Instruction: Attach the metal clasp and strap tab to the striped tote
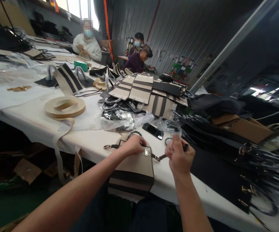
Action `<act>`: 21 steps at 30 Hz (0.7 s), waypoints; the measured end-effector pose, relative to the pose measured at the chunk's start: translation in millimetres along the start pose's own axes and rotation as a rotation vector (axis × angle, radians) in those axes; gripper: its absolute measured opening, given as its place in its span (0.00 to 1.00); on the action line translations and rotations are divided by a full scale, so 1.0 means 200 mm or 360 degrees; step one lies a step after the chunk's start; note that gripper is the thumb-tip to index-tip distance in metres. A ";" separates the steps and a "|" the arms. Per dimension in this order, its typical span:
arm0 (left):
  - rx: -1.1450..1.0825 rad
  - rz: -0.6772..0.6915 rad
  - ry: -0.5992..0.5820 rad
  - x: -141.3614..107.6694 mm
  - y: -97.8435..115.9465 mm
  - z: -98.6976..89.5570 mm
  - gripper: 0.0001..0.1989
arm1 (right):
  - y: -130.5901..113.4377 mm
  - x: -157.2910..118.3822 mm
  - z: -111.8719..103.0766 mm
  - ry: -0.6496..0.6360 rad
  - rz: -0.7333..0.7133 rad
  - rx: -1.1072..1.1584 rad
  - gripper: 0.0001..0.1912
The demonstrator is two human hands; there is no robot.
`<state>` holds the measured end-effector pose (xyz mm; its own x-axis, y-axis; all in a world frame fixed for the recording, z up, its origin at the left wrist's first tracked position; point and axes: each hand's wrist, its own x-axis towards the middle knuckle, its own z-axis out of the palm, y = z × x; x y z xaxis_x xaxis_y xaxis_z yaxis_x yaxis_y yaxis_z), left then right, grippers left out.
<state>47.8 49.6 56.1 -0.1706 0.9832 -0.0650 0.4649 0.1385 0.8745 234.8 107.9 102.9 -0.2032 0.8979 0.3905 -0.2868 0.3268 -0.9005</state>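
A beige bag piece with dark stripes (pixel 134 167) lies at the table's front edge and hangs over it. On its upper part is a small metal plate (pixel 146 151), and buckled dark straps stick out on both sides. My left hand (pixel 136 145) rests on its top edge, fingers bent and closed; what they pinch is hidden. To the right, my right hand (pixel 180 154) is raised above the table, closed around a thin dark tool (pixel 163 157) whose tip points toward the right buckle (pixel 157 158).
Behind my hands lie a phone (pixel 153 131) and a plastic bag of metal parts (pixel 117 119). A tape roll (pixel 65 107) is at left, striped panels (pixel 139 88) stand piled behind, and black pieces (pixel 216 170) cover the right. Several people (pixel 87 45) are across the table.
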 end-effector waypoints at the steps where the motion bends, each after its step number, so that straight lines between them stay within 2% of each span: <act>1: 0.0030 -0.0004 0.0021 0.01 0.01 0.01 0.15 | 0.00 -0.02 0.07 -0.0021 -0.0045 -0.0018 0.33; 4: 0.0107 -0.0023 0.0079 0.01 0.02 0.03 0.13 | 0.05 -0.05 0.21 -0.0039 -0.0101 -0.0162 0.33; 7: 0.0122 -0.0056 0.0126 0.01 0.02 0.05 0.13 | 0.13 -0.07 0.28 0.0007 -0.0093 -0.0250 0.34; 11: 0.0108 -0.0094 0.0168 0.00 0.03 0.06 0.13 | 0.16 -0.07 0.29 0.0092 -0.0046 -0.0282 0.33; 13: 0.0124 -0.0120 0.0170 -0.01 0.04 0.06 0.14 | 0.15 -0.06 0.29 0.0065 -0.0048 -0.0250 0.32; 15: 0.0163 -0.0146 0.0161 -0.02 0.06 0.05 0.15 | 0.14 -0.04 0.28 -0.0040 -0.0041 -0.0165 0.31; 18: 0.0209 -0.0178 0.0165 -0.03 0.08 0.04 0.15 | 0.13 0.01 0.28 -0.0280 0.0106 -0.0089 0.32; 21: 0.0238 -0.0194 0.0160 -0.02 0.08 0.04 0.15 | 0.14 0.05 0.30 -0.0311 0.0186 -0.0100 0.37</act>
<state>62.4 47.9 66.8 -0.3159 0.9423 -0.1108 0.5579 0.2790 0.7816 169.2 109.0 92.0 -0.4107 0.8586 0.3069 -0.1930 0.2471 -0.9496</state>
